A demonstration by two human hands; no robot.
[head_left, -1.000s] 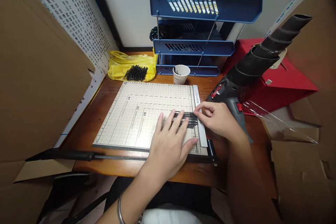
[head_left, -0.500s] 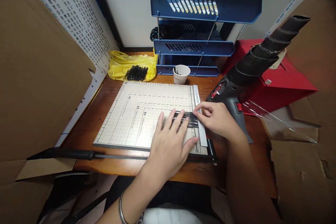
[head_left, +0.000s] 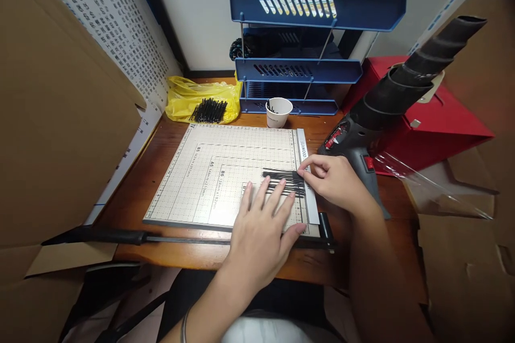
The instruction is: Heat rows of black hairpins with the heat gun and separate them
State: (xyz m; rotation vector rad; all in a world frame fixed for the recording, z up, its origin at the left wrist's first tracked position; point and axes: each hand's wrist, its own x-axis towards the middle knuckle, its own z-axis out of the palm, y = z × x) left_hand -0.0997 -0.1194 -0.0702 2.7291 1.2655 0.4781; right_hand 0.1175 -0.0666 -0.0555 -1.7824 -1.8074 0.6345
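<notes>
Pressing left hand (head_left: 261, 230) flat, open | right hand (head_left: 336, 182) pinching black strips (head_left: 284, 181) | one cutting board (head_left: 209, 171)

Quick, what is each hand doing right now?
Left hand: open, flat, fingers spread over the black strips on the cutting board.
Right hand: fingertips pinching the strips' right ends by the ruler edge.

The only camera sits on my head, looks forward and down, close above the tabletop (head_left: 132, 193); my forearms enter from the lower frame edge.
</notes>
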